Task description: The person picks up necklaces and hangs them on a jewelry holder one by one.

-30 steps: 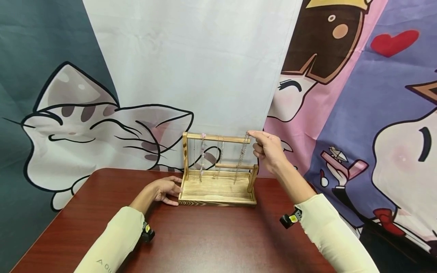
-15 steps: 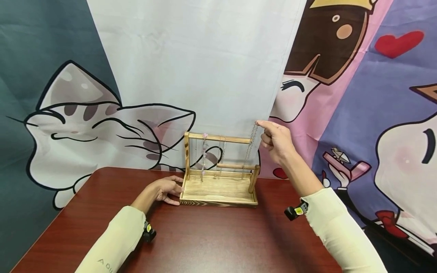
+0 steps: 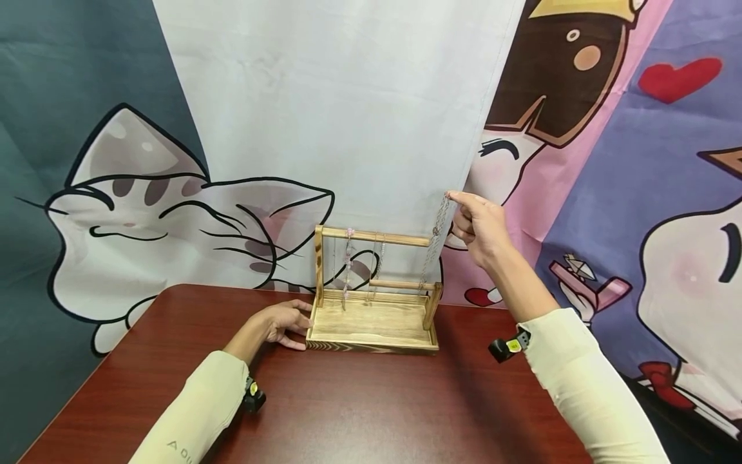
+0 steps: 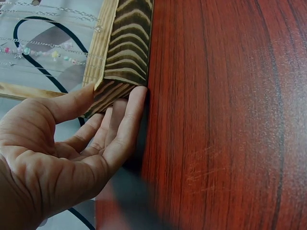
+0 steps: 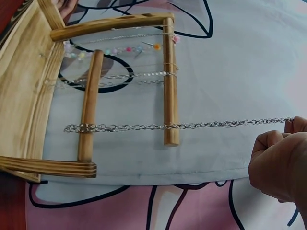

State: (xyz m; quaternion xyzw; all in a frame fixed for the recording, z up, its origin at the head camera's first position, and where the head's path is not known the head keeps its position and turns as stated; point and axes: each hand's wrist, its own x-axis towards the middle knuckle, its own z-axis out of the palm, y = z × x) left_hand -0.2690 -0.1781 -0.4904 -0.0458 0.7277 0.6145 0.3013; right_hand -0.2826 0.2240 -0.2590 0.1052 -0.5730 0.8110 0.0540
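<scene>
A wooden jewelry stand (image 3: 371, 346) with a shallow tray and two bars stands on the table. My right hand (image 3: 484, 225) is raised beyond the right end of its top bar (image 3: 400, 238), pinching a silver chain necklace (image 3: 436, 235) at its upper end. The chain hangs taut, crossing the top bar's end and the lower bar (image 5: 91, 103) in the right wrist view. My left hand (image 4: 72, 139) holds the tray's left end, thumb at the rim and fingers against the outer side. Several other necklaces, one a beaded necklace (image 3: 348, 264), hang on the top bar.
The stand rests near the far edge of the reddish-brown table (image 3: 371, 412). Close behind it hangs a printed cloth (image 3: 342, 116) with cartoon figures. Both wrists carry small black cameras.
My right hand has risen and moved right, lifting the chain necklace from the top bar's right end, so its lower end hangs higher. My left hand stays at the tray.
</scene>
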